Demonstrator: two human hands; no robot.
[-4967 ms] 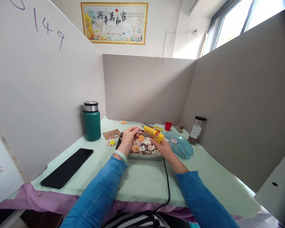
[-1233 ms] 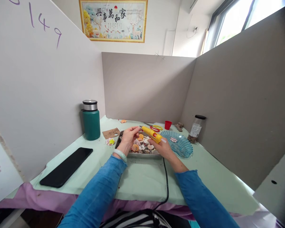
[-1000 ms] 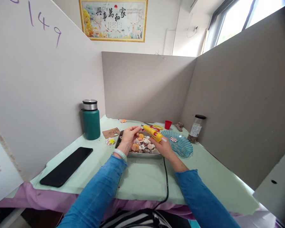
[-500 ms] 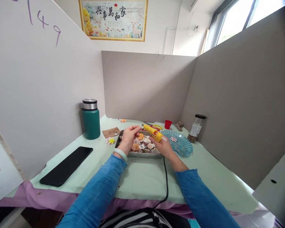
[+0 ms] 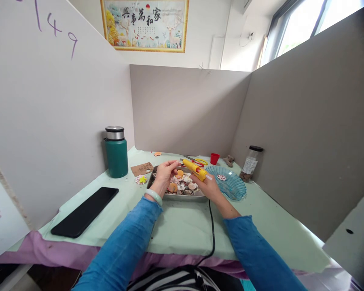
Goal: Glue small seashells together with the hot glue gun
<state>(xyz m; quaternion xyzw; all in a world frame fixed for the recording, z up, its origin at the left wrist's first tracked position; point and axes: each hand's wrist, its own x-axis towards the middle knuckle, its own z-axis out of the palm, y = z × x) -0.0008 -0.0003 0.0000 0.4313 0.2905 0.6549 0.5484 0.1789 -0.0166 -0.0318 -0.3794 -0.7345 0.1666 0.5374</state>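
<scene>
A yellow hot glue gun point(image 5: 195, 169) is in my right hand point(image 5: 208, 186), its nozzle pointing left and a pale glue stick showing at its back end. Close to the nozzle, my left hand point(image 5: 166, 173) pinches with thumb and fingertips; whatever small thing is between them is too small to make out. Both hands are above a metal tray point(image 5: 185, 198) that holds many seashells point(image 5: 191, 186), white, brown and orange. From the glue gun a black cord point(image 5: 212, 230) runs down over the table's front edge.
On the left are a green bottle point(image 5: 117, 157), a black phone point(image 5: 85, 211), a cardboard piece point(image 5: 142, 169) and a shell piece with a yellow star point(image 5: 142, 180). Right are a blue glass plate point(image 5: 235, 186), a red cup point(image 5: 214, 159) and a jar point(image 5: 251, 163). Scissors point(image 5: 200, 162) lie behind the tray.
The glue gun has shifted very slightly left at its nozzle, toward my left fingertips. Otherwise both hands and the things on the table stay as they were.
</scene>
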